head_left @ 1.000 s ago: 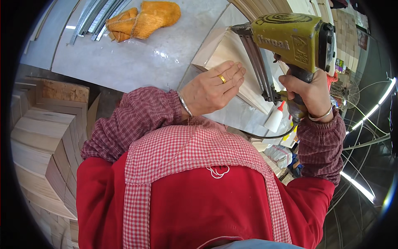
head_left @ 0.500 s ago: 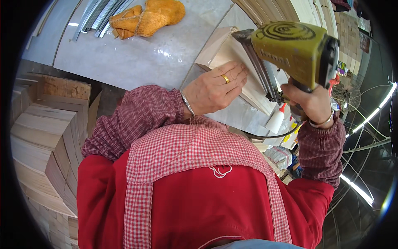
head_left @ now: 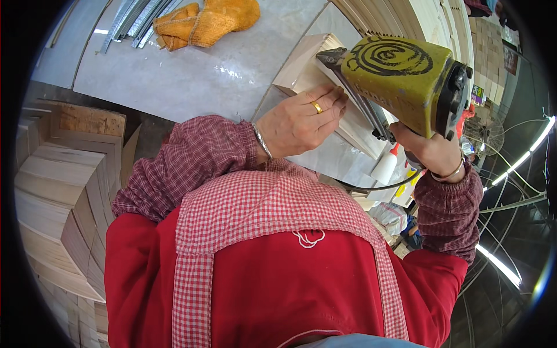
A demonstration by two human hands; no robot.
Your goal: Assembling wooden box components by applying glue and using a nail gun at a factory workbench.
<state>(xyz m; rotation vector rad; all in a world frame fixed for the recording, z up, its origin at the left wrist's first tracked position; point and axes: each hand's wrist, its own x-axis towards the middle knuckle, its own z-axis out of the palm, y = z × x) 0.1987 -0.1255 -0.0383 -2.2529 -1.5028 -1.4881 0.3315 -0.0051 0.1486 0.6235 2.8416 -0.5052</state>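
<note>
My right hand (head_left: 432,149) is wrapped round the handle of a yellow-green nail gun (head_left: 400,81) with a dark circular drawing on its housing. The gun's nose is over the far end of a pale wooden box frame (head_left: 297,65), close to its corner. Whether the nose touches the wood cannot be told. My left hand (head_left: 304,122), with a gold ring and a bracelet, holds the near side of that frame. Its fingers are pressed together over the board's edge, and their tips are partly hidden. A black hose (head_left: 377,188) runs below the gun.
An orange cloth (head_left: 223,23) and metal staple strips (head_left: 136,23) lie on the grey tabletop (head_left: 174,81). Stacked boards (head_left: 377,17) stand behind the frame. A white glue bottle (head_left: 385,167) with a red tip is near my right hand. More wooden pieces (head_left: 58,180) are piled at left.
The nail gun in my right hand has shifted slightly left and down, and its housing has turned a little. My left hand stays in place on the frame.
</note>
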